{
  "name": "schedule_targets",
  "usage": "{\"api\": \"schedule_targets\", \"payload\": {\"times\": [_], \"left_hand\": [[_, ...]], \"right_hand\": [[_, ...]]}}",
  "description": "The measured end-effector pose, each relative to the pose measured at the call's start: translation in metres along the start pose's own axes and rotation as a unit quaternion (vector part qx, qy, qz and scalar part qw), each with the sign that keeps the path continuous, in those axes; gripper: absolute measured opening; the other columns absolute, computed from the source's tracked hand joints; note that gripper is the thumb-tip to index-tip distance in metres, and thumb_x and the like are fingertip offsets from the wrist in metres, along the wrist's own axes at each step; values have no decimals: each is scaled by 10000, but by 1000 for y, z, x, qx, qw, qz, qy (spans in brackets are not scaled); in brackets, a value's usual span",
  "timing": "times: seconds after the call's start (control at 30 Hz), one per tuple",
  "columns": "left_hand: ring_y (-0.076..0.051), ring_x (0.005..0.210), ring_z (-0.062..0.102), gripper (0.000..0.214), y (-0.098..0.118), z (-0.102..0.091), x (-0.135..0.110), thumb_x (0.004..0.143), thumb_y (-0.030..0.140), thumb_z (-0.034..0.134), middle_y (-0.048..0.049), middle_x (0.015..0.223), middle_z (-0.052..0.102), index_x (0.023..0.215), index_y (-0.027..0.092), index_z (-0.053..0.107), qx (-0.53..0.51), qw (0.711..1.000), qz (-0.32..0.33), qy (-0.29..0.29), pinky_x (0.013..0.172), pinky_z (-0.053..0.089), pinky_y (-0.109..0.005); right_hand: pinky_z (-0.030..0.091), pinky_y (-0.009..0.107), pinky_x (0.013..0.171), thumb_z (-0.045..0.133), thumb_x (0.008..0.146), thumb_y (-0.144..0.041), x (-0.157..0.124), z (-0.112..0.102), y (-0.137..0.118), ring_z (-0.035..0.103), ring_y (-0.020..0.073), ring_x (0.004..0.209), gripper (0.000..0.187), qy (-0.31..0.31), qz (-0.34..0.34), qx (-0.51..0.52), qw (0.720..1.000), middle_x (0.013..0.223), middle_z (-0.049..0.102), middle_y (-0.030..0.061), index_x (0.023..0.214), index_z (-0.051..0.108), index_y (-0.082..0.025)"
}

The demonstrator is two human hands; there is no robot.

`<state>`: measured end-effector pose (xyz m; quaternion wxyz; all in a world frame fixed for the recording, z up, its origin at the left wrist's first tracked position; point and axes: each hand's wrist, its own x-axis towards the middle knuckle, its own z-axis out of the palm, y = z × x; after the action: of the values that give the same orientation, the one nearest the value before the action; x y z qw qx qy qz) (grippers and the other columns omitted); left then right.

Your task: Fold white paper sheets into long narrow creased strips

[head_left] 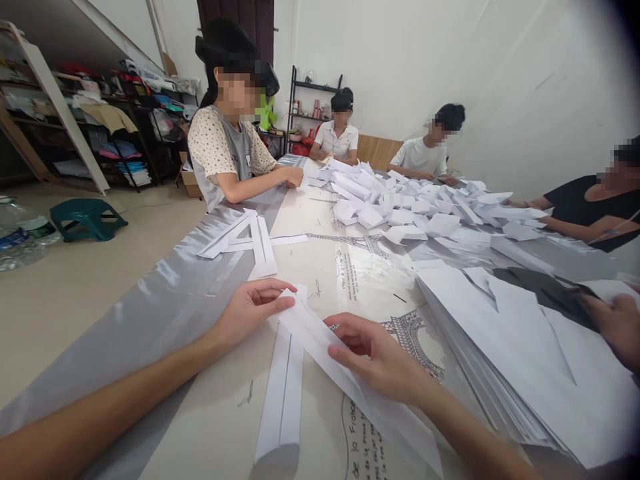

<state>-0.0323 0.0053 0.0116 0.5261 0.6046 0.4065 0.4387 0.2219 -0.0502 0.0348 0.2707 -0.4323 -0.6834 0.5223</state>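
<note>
My left hand point(253, 308) pinches the far end of a long folded white paper strip point(320, 337) that lies slanted across the table. My right hand point(377, 357) presses its fingers down on the middle of the same strip, fingers curled over its edge. Under it lies a second folded white strip point(283, 400), pointing toward me. Both rest on a tablecloth printed with Eiffel towers point(350, 267).
A thick stack of white sheets point(505, 347) sits at my right, with another person's hand point(615, 327) on it. A heap of folded papers point(400, 200) covers the far table. Several people sit around it. More strips point(250, 240) lie at left; a green stool point(87, 217) stands on the floor.
</note>
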Motion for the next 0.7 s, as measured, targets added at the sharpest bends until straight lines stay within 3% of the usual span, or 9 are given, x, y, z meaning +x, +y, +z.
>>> {"api": "schedule_targets", "payload": {"times": [0.17, 0.33, 0.53, 0.7], "left_hand": [[-149, 622, 615, 341, 0, 7, -4, 816, 439, 777, 23, 651, 671, 1059, 201, 768, 39, 999, 14, -1, 626, 467, -257], [-193, 767, 678, 303, 1, 7, -4, 884, 467, 695, -31, 809, 751, 1015, 207, 777, 31, 999, 1, -17, 731, 504, -283], [-180, 763, 653, 277, 2, 5, -3, 888, 460, 691, -30, 832, 738, 961, 203, 764, 35, 999, 12, -32, 714, 481, -269], [-108, 560, 476, 229, 3, 3, -4, 832, 410, 762, 44, 607, 541, 911, 199, 720, 56, 993, 14, -98, 533, 347, -226]], "right_hand": [[508, 322, 747, 633, 943, -408, 2, 8, -1, 641, 168, 800, 197, 14, 16, 3, 1000, 882, 708, 12, 1003, 681, -226], [378, 257, 544, 656, 922, -431, 3, 6, 0, 501, 109, 562, 249, 6, 58, 38, 998, 654, 608, -31, 833, 677, -200], [303, 248, 519, 665, 911, -433, 1, 2, -1, 427, 94, 536, 250, -10, 78, 50, 996, 646, 594, -30, 854, 710, -193], [262, 254, 529, 654, 917, -383, 2, 4, 1, 358, 90, 529, 208, -30, 61, 45, 997, 595, 512, -58, 823, 687, -201]]}}
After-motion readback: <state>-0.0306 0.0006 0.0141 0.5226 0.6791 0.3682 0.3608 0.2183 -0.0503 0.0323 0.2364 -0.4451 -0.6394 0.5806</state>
